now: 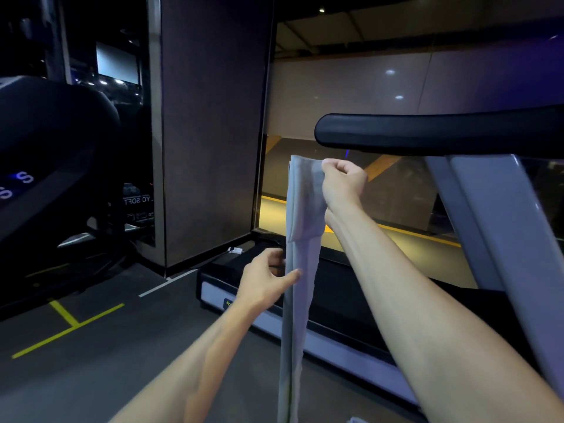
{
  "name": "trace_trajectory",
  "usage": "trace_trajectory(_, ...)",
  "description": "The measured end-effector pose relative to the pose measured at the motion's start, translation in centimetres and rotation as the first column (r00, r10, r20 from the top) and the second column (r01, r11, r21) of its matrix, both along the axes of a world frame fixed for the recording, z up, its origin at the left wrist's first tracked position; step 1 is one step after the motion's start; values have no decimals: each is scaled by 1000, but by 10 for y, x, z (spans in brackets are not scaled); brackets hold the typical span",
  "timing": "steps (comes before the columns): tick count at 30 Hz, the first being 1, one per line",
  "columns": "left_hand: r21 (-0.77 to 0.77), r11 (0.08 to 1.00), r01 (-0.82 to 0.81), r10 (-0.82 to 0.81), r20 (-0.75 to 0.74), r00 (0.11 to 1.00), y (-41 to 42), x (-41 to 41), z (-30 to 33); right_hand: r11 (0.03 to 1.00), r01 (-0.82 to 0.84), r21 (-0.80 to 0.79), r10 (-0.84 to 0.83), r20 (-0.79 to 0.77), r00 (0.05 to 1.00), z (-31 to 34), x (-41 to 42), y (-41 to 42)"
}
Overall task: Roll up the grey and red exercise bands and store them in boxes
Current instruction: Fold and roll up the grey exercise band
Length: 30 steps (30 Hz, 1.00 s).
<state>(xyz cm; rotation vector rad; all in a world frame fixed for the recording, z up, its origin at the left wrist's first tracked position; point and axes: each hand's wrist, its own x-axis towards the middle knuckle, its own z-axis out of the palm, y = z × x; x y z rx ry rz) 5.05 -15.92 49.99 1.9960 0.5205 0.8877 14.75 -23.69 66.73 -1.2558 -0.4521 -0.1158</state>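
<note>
A long grey exercise band (300, 270) hangs straight down in the middle of the head view, its top end folded over into a short doubled flap. My right hand (343, 181) grips that folded top at chest height, fingers curled round it. Lower down, my left hand (268, 279) pinches the hanging strip between thumb and fingers on its left edge. The band's lower end runs out of the frame at the bottom. No red band and no boxes are in view.
A treadmill (351, 340) stands directly ahead and to the right, with its black handrail (427, 134) above my right hand and a grey upright (500, 239) at the right. Another machine's console (36, 166) fills the left. A dark pillar (213, 132) stands behind. Yellow floor lines (67, 328) mark the lower left.
</note>
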Motion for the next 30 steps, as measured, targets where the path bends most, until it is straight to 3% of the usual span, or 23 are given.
trace_trajectory(10, -30, 994, -105, 106, 15, 994, -23, 9, -23, 1000, 27, 11, -27, -13, 1000, 4, -5, 0)
trace_trajectory(24, -63, 990, 123, -120, 35, 992, -5, -2, -25, 1000, 27, 6, -27, -28, 999, 8, -4, -11)
trace_trajectory(30, -286, 943, 169, -143, 110, 984, -7, 1, -23, 998, 28, 53, -25, -62, 998, 11, -2, -14)
